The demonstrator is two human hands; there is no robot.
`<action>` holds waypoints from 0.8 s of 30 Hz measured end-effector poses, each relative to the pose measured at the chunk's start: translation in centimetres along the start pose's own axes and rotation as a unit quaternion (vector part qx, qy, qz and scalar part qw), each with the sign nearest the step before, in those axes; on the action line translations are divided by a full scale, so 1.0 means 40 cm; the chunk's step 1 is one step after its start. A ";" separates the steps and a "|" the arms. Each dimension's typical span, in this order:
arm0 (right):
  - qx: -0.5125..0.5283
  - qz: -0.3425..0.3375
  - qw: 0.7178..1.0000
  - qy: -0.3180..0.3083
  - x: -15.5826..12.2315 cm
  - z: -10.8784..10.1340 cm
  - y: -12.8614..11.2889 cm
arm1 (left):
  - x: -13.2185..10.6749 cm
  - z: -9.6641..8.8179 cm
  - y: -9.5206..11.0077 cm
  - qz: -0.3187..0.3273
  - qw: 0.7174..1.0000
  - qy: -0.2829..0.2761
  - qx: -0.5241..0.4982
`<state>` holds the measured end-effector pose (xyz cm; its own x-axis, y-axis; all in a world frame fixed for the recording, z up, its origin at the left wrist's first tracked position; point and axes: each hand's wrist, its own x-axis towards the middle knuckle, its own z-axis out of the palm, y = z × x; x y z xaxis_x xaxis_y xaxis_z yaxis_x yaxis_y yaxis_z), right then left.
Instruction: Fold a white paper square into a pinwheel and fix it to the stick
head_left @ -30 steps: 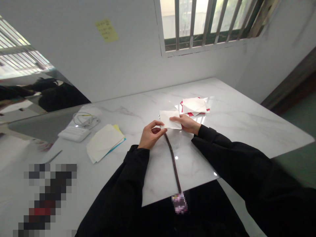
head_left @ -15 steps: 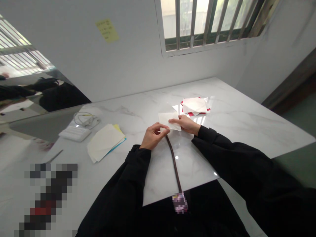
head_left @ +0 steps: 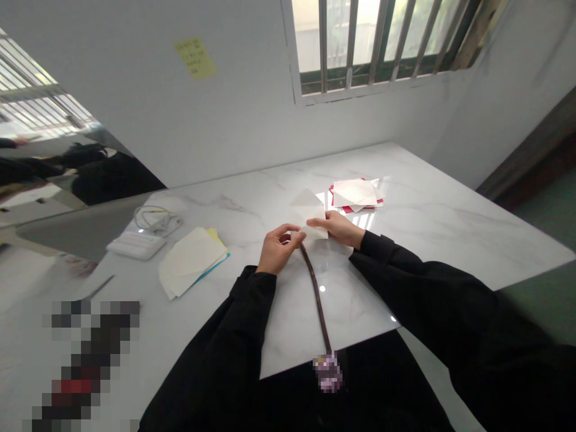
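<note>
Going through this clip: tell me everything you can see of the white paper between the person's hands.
The white paper is a thin, plain sheet, slightly translucent, with no visible markings. It looks bent or folded, though no crease is clear, and a pointed corner rises away from the hands. The right hand's fingers lie across it, the left hand's fingertips are at its near edge, and it is held above the marble-patterned tabletop.

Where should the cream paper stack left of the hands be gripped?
Its near edge, thumb on top, from the person's side with the left hand: the sheets lie flat and loose on the marble table, so a pinch probably holds them together.
</note>
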<state>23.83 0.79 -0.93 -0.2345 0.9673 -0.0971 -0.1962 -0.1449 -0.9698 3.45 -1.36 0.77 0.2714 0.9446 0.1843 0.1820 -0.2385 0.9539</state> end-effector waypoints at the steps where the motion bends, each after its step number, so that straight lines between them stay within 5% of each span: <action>1: 0.006 0.000 1.000 -0.006 0.001 -0.001 0.003 | 0.000 0.002 0.000 -0.012 1.000 0.002 -0.017; 13: -0.053 -0.022 0.998 -0.014 0.007 -0.005 0.013 | 0.001 0.018 -0.013 -0.081 0.987 0.043 -0.135; 24: -0.119 -0.018 0.992 -0.026 -0.007 0.004 -0.011 | 0.008 0.020 -0.035 -0.056 0.987 0.044 -0.142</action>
<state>23.84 0.53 -0.43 -0.2817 0.9579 -0.0558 0.0246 -0.0509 -0.9984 4.04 -0.91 -0.68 0.1787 0.9804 0.0826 -0.0697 -0.0712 0.9950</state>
